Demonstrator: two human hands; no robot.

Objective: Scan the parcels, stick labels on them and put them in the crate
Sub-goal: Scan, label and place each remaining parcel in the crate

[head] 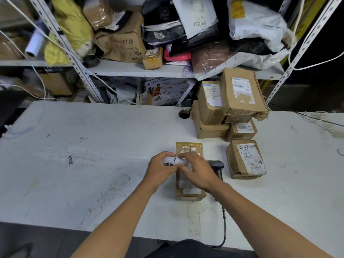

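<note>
The left hand [160, 167] grips a label roll [175, 162] while the right hand [195, 169] pinches its free end above a flat brown parcel [188, 192], so labelling looks underway, with the stacked parcels [240, 108] farther right apparently unprocessed and no crate visible.

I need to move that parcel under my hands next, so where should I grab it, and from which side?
Grip the parcel across its long side edges, coming from above. It lies flat with its length running away from you; the scanner crowds its right edge, so mind that side.
</note>
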